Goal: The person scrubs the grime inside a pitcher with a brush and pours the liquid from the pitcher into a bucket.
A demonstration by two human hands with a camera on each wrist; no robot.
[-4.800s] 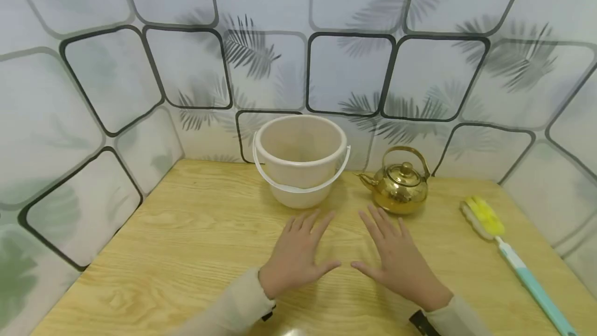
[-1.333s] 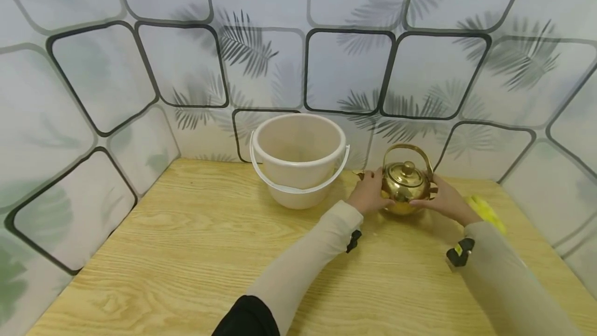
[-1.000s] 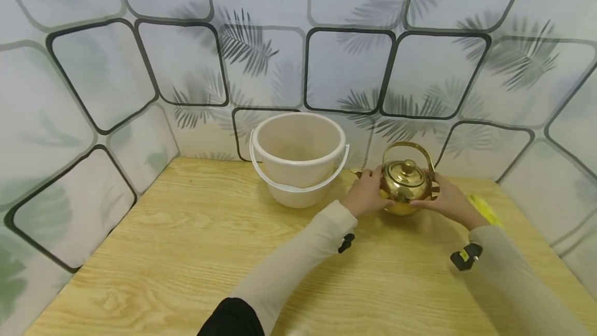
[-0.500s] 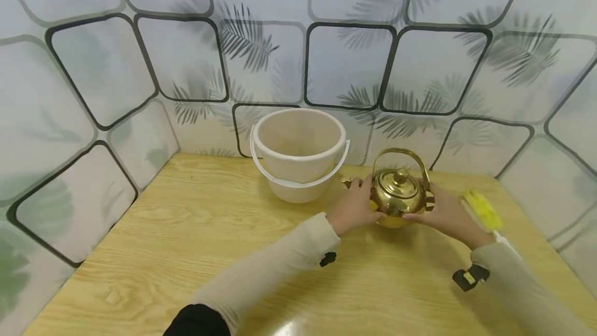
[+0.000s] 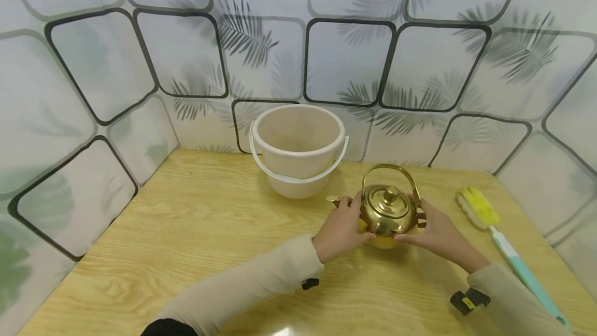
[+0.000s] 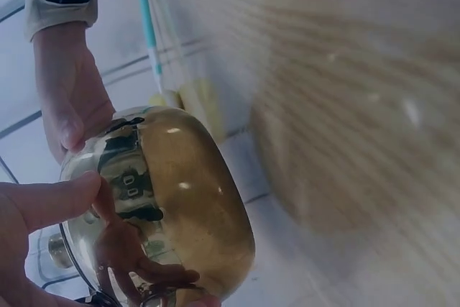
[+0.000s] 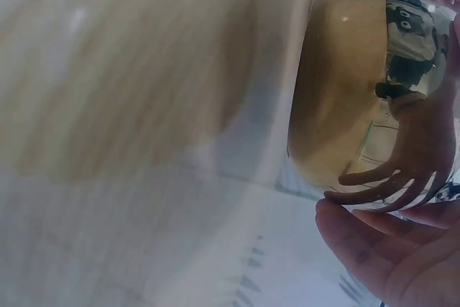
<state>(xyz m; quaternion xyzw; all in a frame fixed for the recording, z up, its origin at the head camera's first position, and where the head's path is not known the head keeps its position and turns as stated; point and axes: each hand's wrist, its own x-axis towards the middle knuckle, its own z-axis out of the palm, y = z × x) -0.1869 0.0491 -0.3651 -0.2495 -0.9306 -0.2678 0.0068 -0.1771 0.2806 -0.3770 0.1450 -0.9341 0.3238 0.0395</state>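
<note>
A shiny brass-coloured teapot (image 5: 389, 211), with an arched handle over its lid and a spout to the left, is held between both hands at the middle right of the head view. On the spout side, my left hand (image 5: 341, 228) grips its body, thumb across the front. My right hand (image 5: 440, 232) grips the opposite side, its thumb also in front. Both wrist views show the rounded teapot (image 6: 190, 199) close up; its base seems to hang a little above the wooden table (image 5: 196, 253). The fingers behind the body are largely hidden.
Against the back wall stands a white bucket (image 5: 298, 170), its handle hanging down in front. A long brush (image 5: 527, 271) with a yellow-and-white head and a teal-and-white handle lies on the right. Patterned walls border the table at the back and sides.
Both hands, at first spread apart in front of the bucket and teapot, took hold of the teapot. Since then it has come nearer and slightly left, away from the back wall.
</note>
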